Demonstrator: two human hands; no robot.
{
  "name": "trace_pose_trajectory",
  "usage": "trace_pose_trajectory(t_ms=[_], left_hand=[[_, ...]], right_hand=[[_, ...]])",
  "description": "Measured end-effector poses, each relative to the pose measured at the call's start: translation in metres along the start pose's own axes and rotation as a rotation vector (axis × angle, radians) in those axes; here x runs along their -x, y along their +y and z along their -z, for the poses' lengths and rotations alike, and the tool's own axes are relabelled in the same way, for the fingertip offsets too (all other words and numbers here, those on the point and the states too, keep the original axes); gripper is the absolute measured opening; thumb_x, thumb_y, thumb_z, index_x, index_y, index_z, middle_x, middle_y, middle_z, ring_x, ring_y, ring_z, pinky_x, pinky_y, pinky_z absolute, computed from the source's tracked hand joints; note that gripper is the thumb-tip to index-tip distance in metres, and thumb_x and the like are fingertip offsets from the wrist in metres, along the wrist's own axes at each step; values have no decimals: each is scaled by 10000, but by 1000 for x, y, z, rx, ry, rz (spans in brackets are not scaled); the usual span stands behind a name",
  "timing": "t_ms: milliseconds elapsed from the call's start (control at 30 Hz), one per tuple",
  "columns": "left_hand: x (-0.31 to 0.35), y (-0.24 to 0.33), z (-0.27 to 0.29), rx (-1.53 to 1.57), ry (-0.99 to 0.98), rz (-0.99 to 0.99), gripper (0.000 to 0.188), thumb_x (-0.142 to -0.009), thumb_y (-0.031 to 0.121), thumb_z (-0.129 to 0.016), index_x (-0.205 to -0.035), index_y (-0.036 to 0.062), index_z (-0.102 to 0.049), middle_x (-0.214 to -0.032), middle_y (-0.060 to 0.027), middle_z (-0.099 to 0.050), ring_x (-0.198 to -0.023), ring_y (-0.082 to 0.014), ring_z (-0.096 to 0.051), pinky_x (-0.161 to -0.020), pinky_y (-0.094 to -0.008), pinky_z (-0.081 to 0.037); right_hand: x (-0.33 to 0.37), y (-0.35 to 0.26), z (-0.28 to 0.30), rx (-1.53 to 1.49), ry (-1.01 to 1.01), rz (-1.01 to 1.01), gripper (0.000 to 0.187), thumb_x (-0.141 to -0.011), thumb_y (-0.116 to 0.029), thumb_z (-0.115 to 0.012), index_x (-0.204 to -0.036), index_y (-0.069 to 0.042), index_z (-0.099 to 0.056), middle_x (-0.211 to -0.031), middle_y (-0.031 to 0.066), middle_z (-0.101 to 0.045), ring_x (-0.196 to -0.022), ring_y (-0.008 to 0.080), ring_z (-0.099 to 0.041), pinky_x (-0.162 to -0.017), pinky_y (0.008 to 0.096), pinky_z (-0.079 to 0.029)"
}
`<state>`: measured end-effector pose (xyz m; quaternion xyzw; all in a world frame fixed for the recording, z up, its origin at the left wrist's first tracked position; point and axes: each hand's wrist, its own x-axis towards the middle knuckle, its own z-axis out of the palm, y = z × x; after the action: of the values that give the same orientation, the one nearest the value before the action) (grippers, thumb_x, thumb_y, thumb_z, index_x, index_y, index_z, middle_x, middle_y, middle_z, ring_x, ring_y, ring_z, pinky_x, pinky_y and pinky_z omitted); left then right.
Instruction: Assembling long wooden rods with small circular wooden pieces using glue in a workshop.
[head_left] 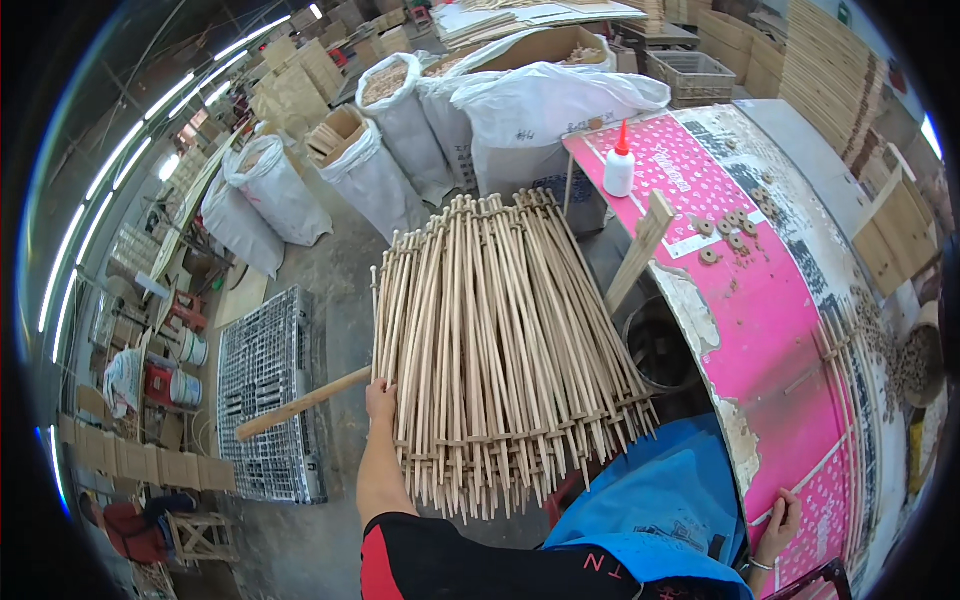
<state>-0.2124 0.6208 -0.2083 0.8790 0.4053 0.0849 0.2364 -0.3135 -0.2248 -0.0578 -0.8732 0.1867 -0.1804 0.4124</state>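
A broad stack of slender wooden sticks fills the middle of the view, each with small knobs near its ends. At the stack's left edge my left hand is closed around a stick at the outer side. My right hand rests low over the pink-covered table, its fingers curled together; what they hold, if anything, is too small to make out. A thin pale line runs from these fingers across the pink cover, and I cannot tell whether it is a stick or part of the print.
A white glue bottle with a red tip and several round wooden pieces lie on the table. A wooden bar juts left of the stack above a grey pallet. White sacks stand behind. A person sits lower left.
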Motion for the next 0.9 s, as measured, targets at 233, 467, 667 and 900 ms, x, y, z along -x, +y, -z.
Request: trace_pose_trajectory(t_ms=[233, 467, 667, 900], left_hand=[[-17, 99, 20, 62, 5, -167, 390, -852, 180, -589, -1200, 26, -674, -1216, -176, -653, -1129, -322, -621, -977, -412, -475], [206, 448, -65, 633, -420, -1167, 363, -973, 73, -606, -1329, 6, -585, -1281, -119, -633, -1211, -236, -576, -1052, -347, -425], [497, 634, -124, 449, -853, -1962, 468, -854, 104, -687, -1315, 102, -606, -1332, -116, -587, -1256, -306, -546, -1066, -442, -423], [591, 711, -199, 149, -746, -2389, 390, -829, 175, -718, -1208, 188, -627, -1341, -68, -548, -1218, -284, -535, -1076, -461, -396]], right_hand=[[-3, -15, 1, 33, 91, -29, 135, -951, -92, -621, -1025, -25, -710, -925, 81, -676, -866, 199, -635, -770, 322, -489], [-4, -26, 14, -167, 122, -25, 126, -910, -70, -643, -1008, -23, -706, -811, 108, -622, -748, 219, -626, -660, 310, -472], [6, -21, 25, -296, 148, -105, 144, -931, -81, -630, -1050, -36, -695, -845, 109, -623, -752, 226, -628, -680, 323, -495], [5, -10, 17, -412, 152, -78, 162, -950, -113, -615, -1083, -57, -689, -904, 106, -643, -828, 260, -651, -731, 350, -513]])
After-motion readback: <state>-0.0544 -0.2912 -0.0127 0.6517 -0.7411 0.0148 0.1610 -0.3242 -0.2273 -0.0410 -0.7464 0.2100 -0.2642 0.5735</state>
